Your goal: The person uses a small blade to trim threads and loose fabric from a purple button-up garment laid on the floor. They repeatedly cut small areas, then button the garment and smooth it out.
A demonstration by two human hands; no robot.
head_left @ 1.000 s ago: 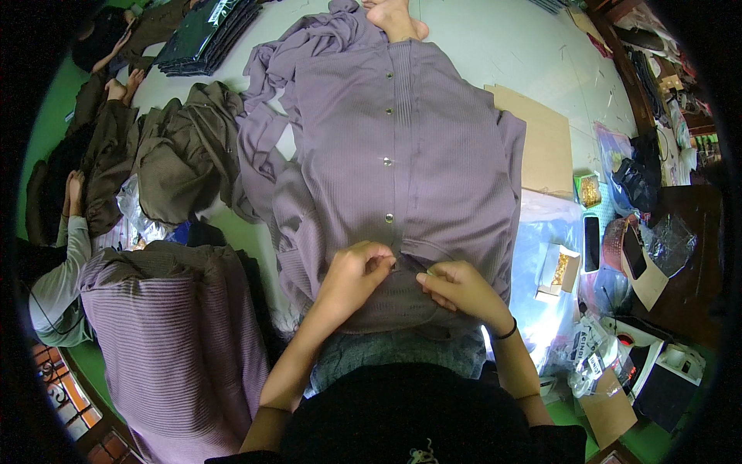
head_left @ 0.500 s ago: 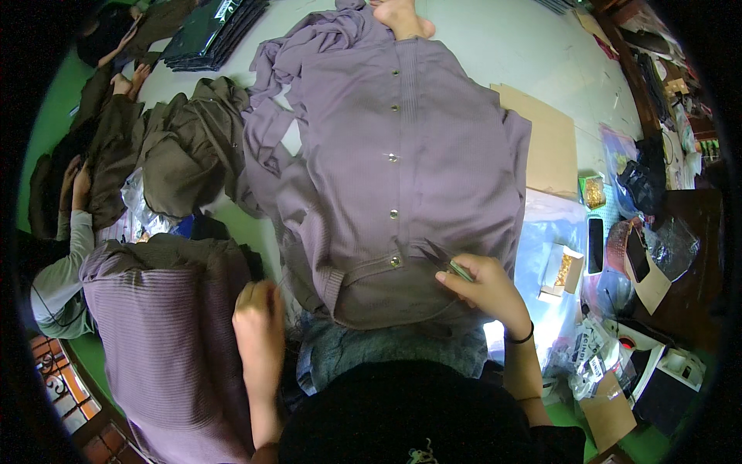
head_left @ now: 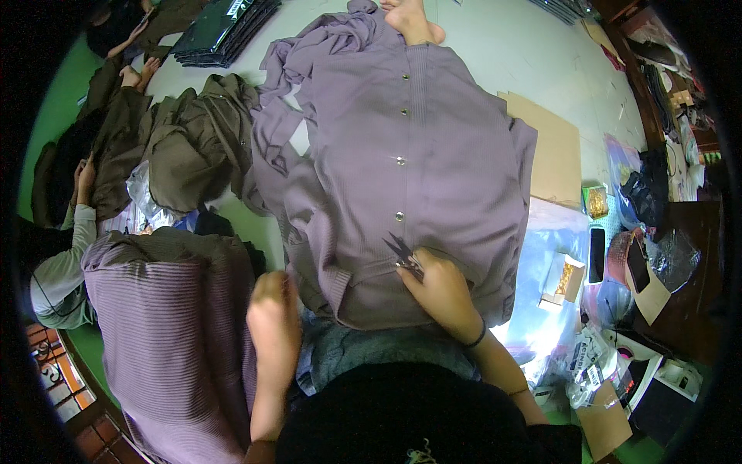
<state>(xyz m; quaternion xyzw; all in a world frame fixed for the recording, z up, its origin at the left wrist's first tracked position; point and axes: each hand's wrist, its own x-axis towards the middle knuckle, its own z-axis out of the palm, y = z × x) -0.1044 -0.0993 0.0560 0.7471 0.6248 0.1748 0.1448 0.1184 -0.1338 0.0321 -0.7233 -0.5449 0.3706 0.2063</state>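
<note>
A mauve ribbed shirt (head_left: pixel 355 147) with a row of metal snap buttons lies spread out in front of me. My right hand (head_left: pixel 444 292) is closed around a pair of thread snips (head_left: pixel 403 254), their dark blades pointing up and left over the lower button band. Left of the shirt's hem, my left hand (head_left: pixel 273 309) is raised with its fingers curled, slightly blurred. Whatever it may hold is hidden. Close beside that hand stands a tall folded pile of mauve ribbed cloth (head_left: pixel 166 309).
Dark brown garments (head_left: pixel 193 147) lie at the left, where another person's sleeve (head_left: pixel 66 267) shows. A bare foot (head_left: pixel 413 19) rests by the shirt's far end. On the right are cardboard (head_left: pixel 550 147), a small box of gold-coloured pieces (head_left: pixel 562 282) and a phone (head_left: pixel 596 254).
My right hand has moved left with the snips, and the blades now lie over the button band. My left hand has shifted slightly right. The whole view has shifted a little.
</note>
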